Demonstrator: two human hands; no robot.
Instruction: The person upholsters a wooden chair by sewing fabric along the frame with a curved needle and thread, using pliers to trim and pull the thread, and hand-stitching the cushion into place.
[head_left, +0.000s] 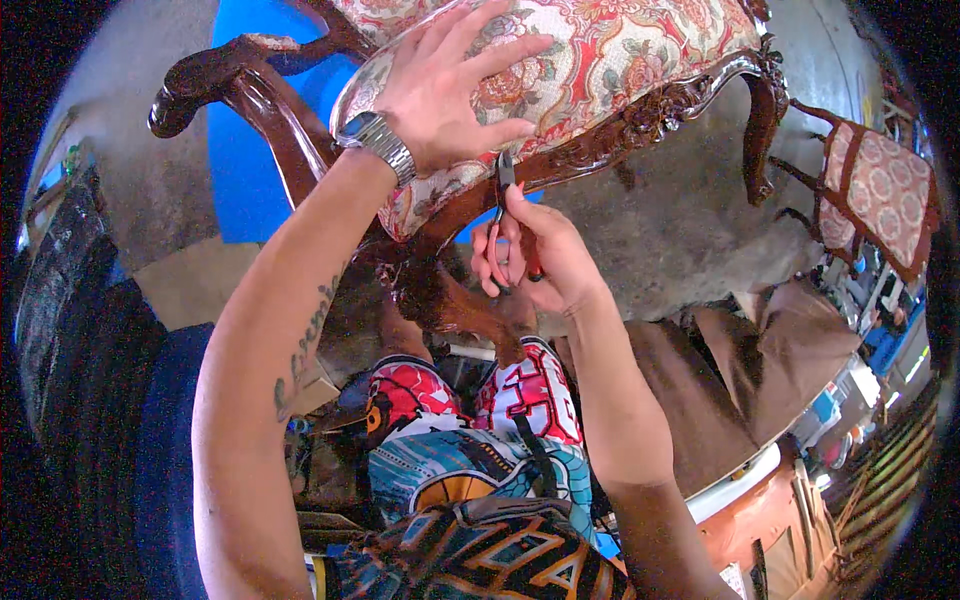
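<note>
An armchair with a carved dark wood frame (640,122) and a floral, padded seat (625,60) stands in front of me. My left hand (440,105) lies flat on the seat fabric with its fingers spread, a metal-banded watch (376,140) on its wrist. My right hand (550,250) grips pliers with red handles (504,178). Their dark jaws point up at the seat's lower edge, where the fabric meets the wooden rail, just below my left thumb. What the jaws bite on, if anything, is too small to tell.
A curved wooden armrest (255,90) juts out at the upper left, over a blue sheet (238,185) on the concrete floor. Another upholstered chair (885,190) stands at the far right. Brown material (710,375) is spread at the right, and dark fabric (90,400) hangs at the left.
</note>
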